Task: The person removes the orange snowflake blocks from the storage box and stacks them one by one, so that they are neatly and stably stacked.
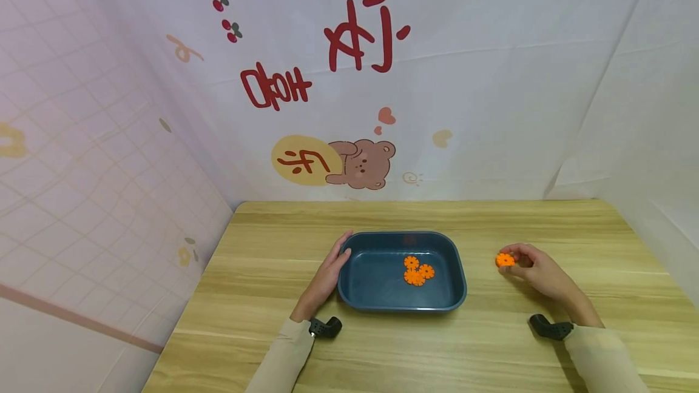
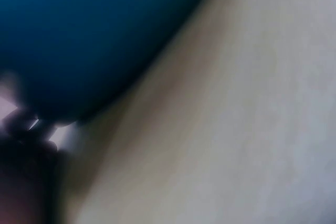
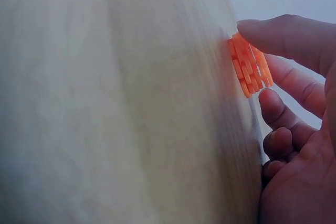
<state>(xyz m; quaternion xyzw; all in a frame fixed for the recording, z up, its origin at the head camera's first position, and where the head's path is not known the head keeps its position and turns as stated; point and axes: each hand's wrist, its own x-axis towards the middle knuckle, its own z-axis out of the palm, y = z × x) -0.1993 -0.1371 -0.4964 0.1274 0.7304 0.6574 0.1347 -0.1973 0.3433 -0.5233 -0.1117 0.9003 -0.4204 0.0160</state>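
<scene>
A dark blue rectangular basin (image 1: 377, 302) rests on the table, and several orange notched plastic discs (image 1: 415, 278) lie together inside it, right of its middle. At the basin's left end, my left hand (image 1: 326, 272) holds the rim, thumb over the edge and fingers along the outside. The left wrist view is blurred and shows mostly the basin's outer wall (image 2: 89, 35). To the right of the basin, my right hand (image 1: 537, 268) pinches a small stack of orange notched discs (image 3: 249, 66) between thumb and fingers. The stack appears just above or on the tabletop; which, I cannot tell.
The wood-grain table (image 1: 398, 350) ends at a white printed cloth wall (image 1: 480, 108) behind the basin. Another cloth wall (image 1: 98, 168) closes off the left side. A black wrist camera (image 1: 327, 327) sits on the left forearm, another black camera (image 1: 548, 327) on the right.
</scene>
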